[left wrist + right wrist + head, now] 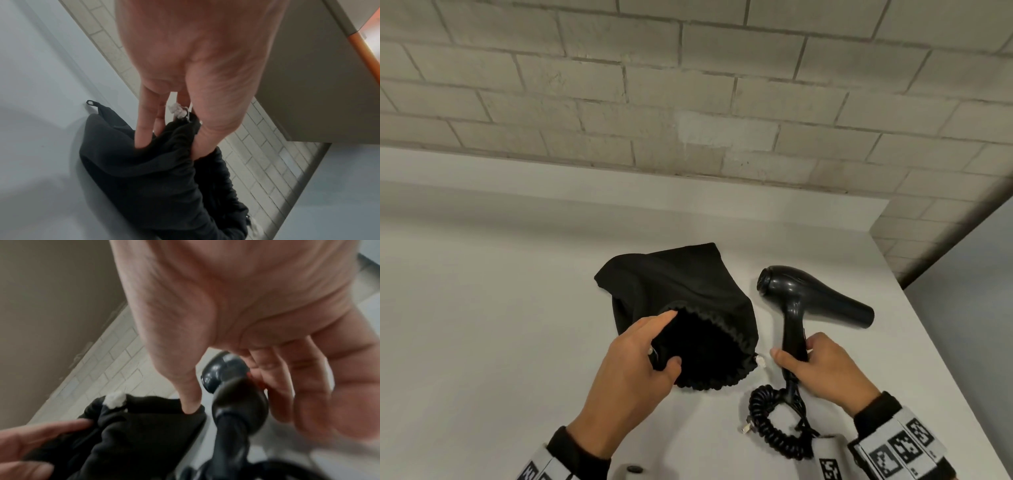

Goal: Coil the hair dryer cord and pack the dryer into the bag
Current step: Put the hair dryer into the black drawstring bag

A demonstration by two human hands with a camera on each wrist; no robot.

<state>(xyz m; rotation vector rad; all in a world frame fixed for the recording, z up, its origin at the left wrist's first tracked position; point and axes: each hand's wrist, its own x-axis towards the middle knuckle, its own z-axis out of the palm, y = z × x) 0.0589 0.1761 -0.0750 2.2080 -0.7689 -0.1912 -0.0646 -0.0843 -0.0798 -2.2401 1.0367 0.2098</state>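
Note:
A black drawstring bag (681, 291) lies on the white table (482, 308), its gathered mouth facing me. My left hand (640, 356) holds the mouth's rim, thumb inside and fingers along the edge; the left wrist view shows the bag (154, 178) pinched between thumb and fingers. The black hair dryer (811, 291) lies to the right of the bag, nozzle pointing right. My right hand (815, 366) grips its handle (240, 400). The curly black cord (767, 421) lies coiled below the handle, its plug (745, 428) at the left end.
A pale brick wall (688, 85) runs behind the table. The table's right edge (941, 342) slants down close to the dryer. White drawstring ends (863, 361) show at the bag's mouth. Bare tabletop stretches to the left.

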